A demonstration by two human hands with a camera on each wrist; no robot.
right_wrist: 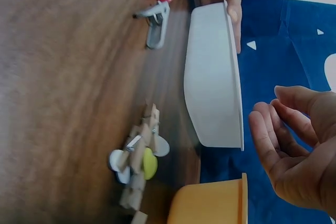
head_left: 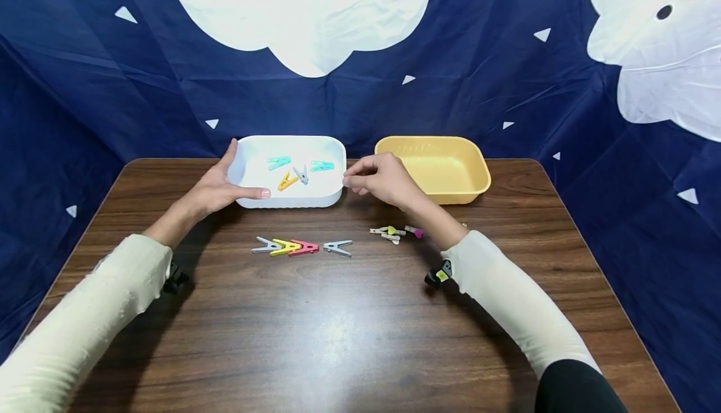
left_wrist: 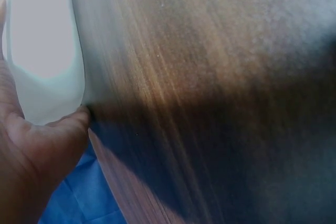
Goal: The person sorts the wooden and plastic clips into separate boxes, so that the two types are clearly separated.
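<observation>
My left hand (head_left: 219, 186) holds the left end of a white plastic tray (head_left: 293, 202), its thumb along the front rim and its fingers at the back corner. Inside lie two turquoise clothespins (head_left: 323, 166), an orange clothespin (head_left: 287, 181) and a grey clothespin (head_left: 301, 176). Beside the tray's right end hovers my right hand (head_left: 385, 178). Its fingers are loosely bent and hold nothing in the right wrist view. In front of the tray, grey, yellow (head_left: 286, 247) and red clothespins (head_left: 304, 247) lie in a row, with another grey clothespin (head_left: 338, 248) at its right.
A yellow plastic tray (head_left: 450, 198) stands at the back right. Small wooden clothespins (head_left: 390, 237) with coloured decorations lie in a loose group before it, below my right forearm. A dark blue patterned cloth (head_left: 360, 106) hangs behind the brown wooden table (head_left: 338, 325).
</observation>
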